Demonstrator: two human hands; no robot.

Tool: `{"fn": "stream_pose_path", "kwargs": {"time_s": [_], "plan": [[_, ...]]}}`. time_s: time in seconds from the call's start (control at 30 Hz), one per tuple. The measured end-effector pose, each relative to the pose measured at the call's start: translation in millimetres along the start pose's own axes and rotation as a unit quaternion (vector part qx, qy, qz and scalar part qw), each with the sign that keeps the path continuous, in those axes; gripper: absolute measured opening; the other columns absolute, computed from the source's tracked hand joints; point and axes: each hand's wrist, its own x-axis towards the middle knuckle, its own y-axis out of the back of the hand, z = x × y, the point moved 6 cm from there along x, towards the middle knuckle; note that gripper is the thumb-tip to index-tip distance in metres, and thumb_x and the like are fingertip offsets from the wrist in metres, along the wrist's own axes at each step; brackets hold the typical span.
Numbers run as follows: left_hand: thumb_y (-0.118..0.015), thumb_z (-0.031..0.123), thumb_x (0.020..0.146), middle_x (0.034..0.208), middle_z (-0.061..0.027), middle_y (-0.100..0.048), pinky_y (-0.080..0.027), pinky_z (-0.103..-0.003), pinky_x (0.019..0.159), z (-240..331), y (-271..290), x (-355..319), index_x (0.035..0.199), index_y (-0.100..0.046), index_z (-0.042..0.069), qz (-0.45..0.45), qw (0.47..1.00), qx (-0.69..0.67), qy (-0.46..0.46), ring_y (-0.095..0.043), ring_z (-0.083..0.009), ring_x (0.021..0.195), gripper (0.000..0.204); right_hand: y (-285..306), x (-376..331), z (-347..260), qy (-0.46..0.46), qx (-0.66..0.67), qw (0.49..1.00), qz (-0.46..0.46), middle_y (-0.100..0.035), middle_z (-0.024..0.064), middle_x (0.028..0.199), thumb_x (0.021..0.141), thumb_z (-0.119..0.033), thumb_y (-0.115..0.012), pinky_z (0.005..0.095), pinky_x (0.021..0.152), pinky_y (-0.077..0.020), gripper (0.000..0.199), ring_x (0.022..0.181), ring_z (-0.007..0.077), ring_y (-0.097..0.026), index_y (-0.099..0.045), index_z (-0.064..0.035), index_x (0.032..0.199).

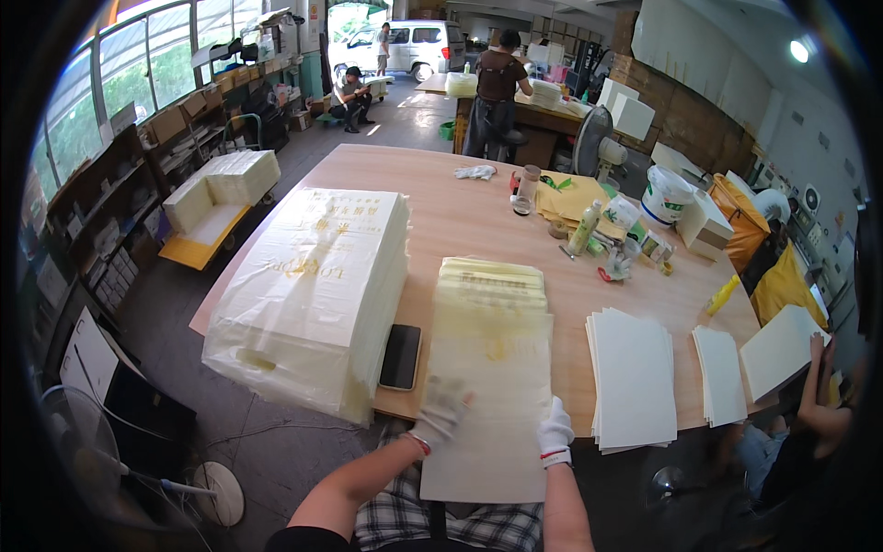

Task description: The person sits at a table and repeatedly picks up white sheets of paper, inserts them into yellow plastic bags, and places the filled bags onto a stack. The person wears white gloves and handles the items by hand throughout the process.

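In front of me a pale translucent plastic bag (487, 405) with faint yellow print lies lengthwise, its near end hanging past the table edge over my lap. Its far end overlaps a stack of similar bags (487, 276). My right hand (555, 429), in a white glove, grips the bag's right edge. Over its left side is my left hand (443, 412), also gloved; motion smears its fingers. Left of it lies a dark phone (400, 357). Beyond the phone stands a tall pile of cream bags (308, 276) with gold print.
Stacks of white sheets (633, 379) and narrower sheets (718, 375) lie to my right, near a person handling a white board (780, 350). Farther back are a bottle (585, 226), a white bucket (666, 195) and a fan (593, 138). Another fan (219, 492) stands at lower left.
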Motion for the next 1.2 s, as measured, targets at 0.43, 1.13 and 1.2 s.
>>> {"fn": "stream_pose_path", "kwargs": {"time_s": [0.43, 1.13, 1.2], "plan": [[-0.052, 0.002, 0.083, 0.079, -0.0153, -0.053, -0.045, -0.038, 0.065, -4, 47, -107, 0.091, -0.046, 0.001, -0.087, 0.901, -0.242, 0.350, -0.055, -0.0307, 0.072, 0.010, 22, -135, 8, 0.073, 0.155, 0.977, -0.123, -0.055, 0.0247, 0.117, 0.074, -0.002, -0.048, 0.0492, 0.077, -0.0457, 0.086, 0.094, 0.0432, -0.057, -0.001, -0.0107, 0.144], [-0.048, -0.005, 0.069, 0.076, -0.0121, -0.056, -0.047, -0.033, 0.060, 54, 157, -139, 0.076, -0.050, 0.003, -0.110, 0.885, -0.376, 0.251, -0.057, -0.0234, 0.069, 0.010, 76, -265, 25, 0.114, 0.071, 0.990, -0.039, -0.061, 0.0165, 0.064, 0.083, -0.020, -0.053, 0.0468, 0.055, -0.0477, 0.036, 0.062, 0.0336, -0.061, -0.054, -0.0094, 0.118], [-0.047, -0.006, 0.068, 0.075, -0.0110, -0.054, -0.046, -0.032, 0.061, 55, 149, -129, 0.076, -0.050, 0.003, -0.113, 0.879, -0.403, 0.230, -0.056, -0.0237, 0.070, 0.013, 78, -264, 40, 0.076, 0.175, 0.979, -0.076, -0.063, 0.0131, 0.063, 0.084, -0.018, -0.055, 0.0388, 0.062, -0.0517, 0.034, 0.064, 0.0258, -0.065, -0.055, -0.0056, 0.116]]}}
